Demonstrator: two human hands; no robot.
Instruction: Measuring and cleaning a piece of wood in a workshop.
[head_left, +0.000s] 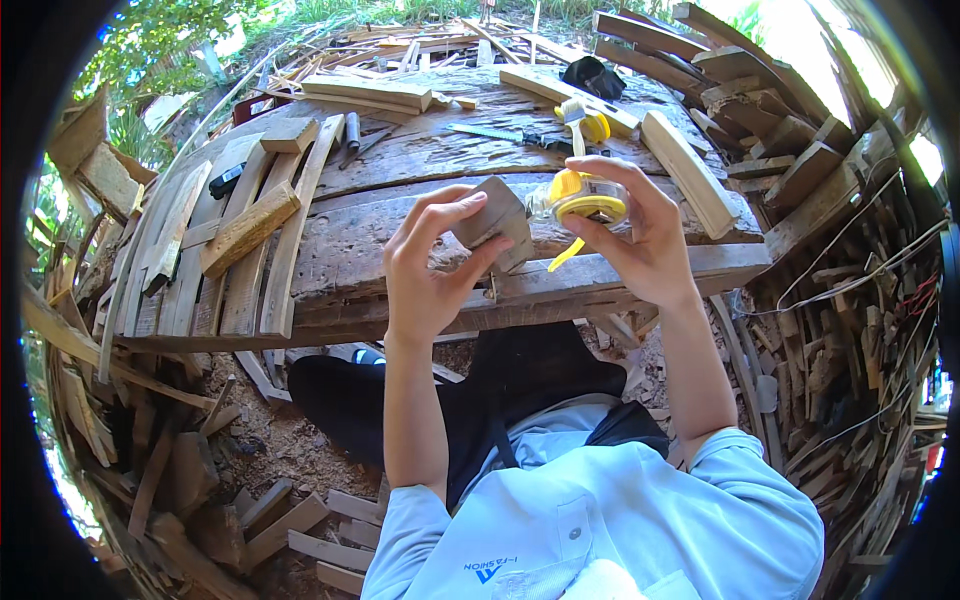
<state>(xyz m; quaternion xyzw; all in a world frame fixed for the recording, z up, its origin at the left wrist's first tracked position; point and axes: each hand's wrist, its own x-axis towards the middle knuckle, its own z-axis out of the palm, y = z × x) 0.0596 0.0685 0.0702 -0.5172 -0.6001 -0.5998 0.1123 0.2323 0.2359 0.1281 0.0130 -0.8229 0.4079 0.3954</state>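
Note:
Above the near edge of the workbench, my left hand grips a small grey-brown wooden block between thumb and fingers. To its right, my right hand pinches a round clear-and-yellow tool by its sides. A short yellow strip hangs down from that tool, and its clear end points toward the block, close to it. I cannot make out whether the two touch. Just beyond my right hand lies a pale paintbrush, beside a yellow round object.
Boards and a short timber piece lie on the bench's left. A toothed blade tool, a thick plank and a black bundle sit farther back. Stacked scrap wood rises at the right; offcuts litter the ground.

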